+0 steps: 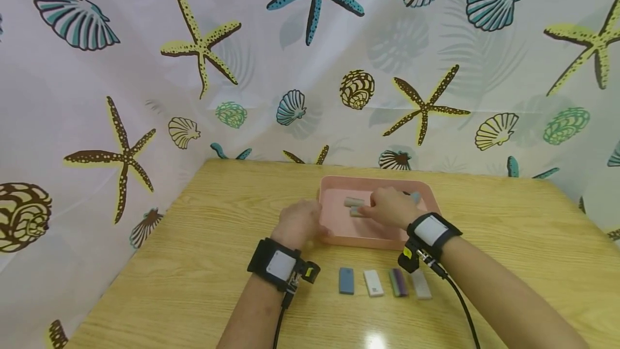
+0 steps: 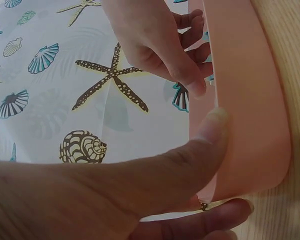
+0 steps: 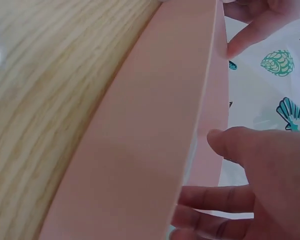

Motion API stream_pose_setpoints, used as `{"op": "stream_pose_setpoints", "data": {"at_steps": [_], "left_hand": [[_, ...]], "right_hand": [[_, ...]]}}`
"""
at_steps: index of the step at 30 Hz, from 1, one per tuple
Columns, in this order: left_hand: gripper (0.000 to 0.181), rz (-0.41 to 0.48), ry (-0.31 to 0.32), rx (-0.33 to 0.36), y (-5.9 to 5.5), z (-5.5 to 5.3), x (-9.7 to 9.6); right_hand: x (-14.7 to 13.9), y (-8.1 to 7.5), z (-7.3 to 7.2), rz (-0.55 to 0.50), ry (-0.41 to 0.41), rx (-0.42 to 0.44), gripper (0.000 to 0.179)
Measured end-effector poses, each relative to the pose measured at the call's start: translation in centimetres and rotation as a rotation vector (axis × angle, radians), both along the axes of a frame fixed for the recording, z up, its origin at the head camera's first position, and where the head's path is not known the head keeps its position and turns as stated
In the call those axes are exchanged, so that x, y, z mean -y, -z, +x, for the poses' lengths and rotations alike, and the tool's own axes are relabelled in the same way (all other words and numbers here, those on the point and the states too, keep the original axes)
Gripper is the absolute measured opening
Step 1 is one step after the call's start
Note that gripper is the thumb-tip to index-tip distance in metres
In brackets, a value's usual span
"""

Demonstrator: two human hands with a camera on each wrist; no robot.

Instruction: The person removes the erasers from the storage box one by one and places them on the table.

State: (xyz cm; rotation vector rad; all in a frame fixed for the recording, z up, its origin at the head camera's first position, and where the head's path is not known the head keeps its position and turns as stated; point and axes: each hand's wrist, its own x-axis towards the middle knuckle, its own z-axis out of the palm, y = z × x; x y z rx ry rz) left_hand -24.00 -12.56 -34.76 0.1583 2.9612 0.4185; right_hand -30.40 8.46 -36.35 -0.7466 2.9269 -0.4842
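Note:
My left hand (image 1: 301,222) grips the left front corner of a pink tray (image 1: 373,242), its thumb on the rim and fingers low outside the wall in the left wrist view. Inside the tray, my right hand (image 1: 393,208) reaches down over small pieces, its fingers bent. Its thumb lies by a short grey-green cylinder (image 1: 355,212), with another similar cylinder (image 1: 353,202) behind. Right of that hand a light blue piece (image 1: 415,197) shows. In the right wrist view the right thumb and fingers (image 3: 217,197) stand apart; the tray wall hides the fingertips.
In front of the tray, small blocks lie in a row: a blue block (image 1: 346,280), a white block (image 1: 373,283), a striped block (image 1: 398,283) and a pale block (image 1: 421,284). A curtain (image 1: 310,69) with shells and starfish hangs behind the wooden table (image 1: 208,263).

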Motion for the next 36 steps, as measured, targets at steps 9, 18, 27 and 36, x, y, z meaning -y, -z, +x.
{"op": "stream_pose_setpoints", "data": {"at_steps": [9,18,27,36], "left_hand": [[0.035,-0.006,-0.001,-0.002,0.1,-0.1,0.0],[0.037,0.002,-0.010,0.013,0.2,-0.3,-0.1],[0.035,0.009,-0.009,0.008,0.2,-0.3,0.0],[0.032,0.042,-0.004,0.004,0.2,-0.2,0.0]], "right_hand": [[1.1,0.7,-1.1,0.087,0.111,-0.032,0.056],[1.8,1.9,-1.6,0.143,0.120,-0.125,0.053],[2.0,1.2,-0.8,0.112,0.131,-0.008,0.040],[0.7,0.0,0.3,0.017,0.084,0.010,0.038]]}}
